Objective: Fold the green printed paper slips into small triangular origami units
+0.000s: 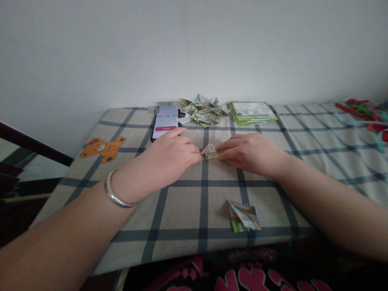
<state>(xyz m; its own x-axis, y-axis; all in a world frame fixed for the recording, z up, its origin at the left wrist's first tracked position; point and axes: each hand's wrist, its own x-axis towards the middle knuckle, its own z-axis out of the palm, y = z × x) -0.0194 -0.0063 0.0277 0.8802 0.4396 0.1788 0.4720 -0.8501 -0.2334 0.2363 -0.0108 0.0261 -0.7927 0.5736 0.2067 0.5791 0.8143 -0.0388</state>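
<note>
A small folded piece of printed paper (211, 153) lies at the middle of the table, with a pointed flap standing up at its back. My left hand (177, 151) presses the paper's left end with its fingers bent together. At the right end, my right hand (245, 151) holds the edge between thumb and fingers. Closer to me rests another folded paper piece (245, 216), apart from both hands. Behind the hands is a pile of folded paper pieces (206, 111), and to its right a stack of flat printed sheets (253, 112).
A phone (165, 121) showing a running timer leans at the back, left of the pile. An orange bear sticker (103, 149) is on the checked tablecloth (178, 206). Red, green and teal ribbons (363, 115) lie at the far right. A white wall (188, 52) stands behind.
</note>
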